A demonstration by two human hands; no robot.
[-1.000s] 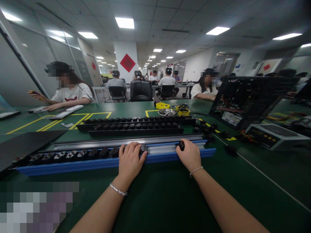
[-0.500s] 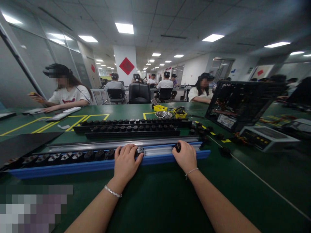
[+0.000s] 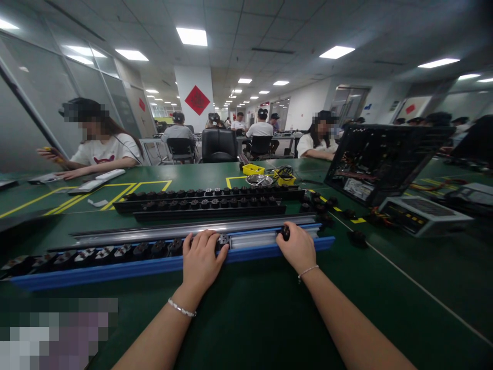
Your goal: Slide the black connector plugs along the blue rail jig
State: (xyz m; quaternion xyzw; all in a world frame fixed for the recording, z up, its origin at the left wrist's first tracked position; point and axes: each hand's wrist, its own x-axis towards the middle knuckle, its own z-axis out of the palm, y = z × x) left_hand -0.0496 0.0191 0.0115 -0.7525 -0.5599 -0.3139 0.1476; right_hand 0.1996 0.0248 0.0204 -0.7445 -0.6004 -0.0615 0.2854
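A long blue rail (image 3: pixel 100 271) with a silvery inner channel lies across the table in front of me. Black plug-socket modules (image 3: pixel 122 252), some with pale faces and metal parts, fill its left part in a row. My left hand (image 3: pixel 202 259) is closed over the row near the middle, fingers on the far side and thumb by the last module (image 3: pixel 223 239). To the right, a bare stretch of channel (image 3: pixel 252 240) shows. At the rail's right part, my right hand (image 3: pixel 297 246) pinches a round black socket module (image 3: pixel 285 233), partly hidden by the fingers.
Behind the rail lie a metal strip (image 3: pixel 127 234) and two black rails (image 3: pixel 173 211) of socket modules. Loose modules (image 3: pixel 357 238), a power supply (image 3: pixel 423 216) and an open computer case (image 3: pixel 389 164) stand right. A metal dish (image 3: pixel 259 180) and yellow trays (image 3: pixel 253 169) sit farther back. Co-workers sit opposite.
The view has shifted slightly. Both hands keep almost the same places on the rail. The dark flat sheet at the far left has moved left, uncovering more of the row's end.
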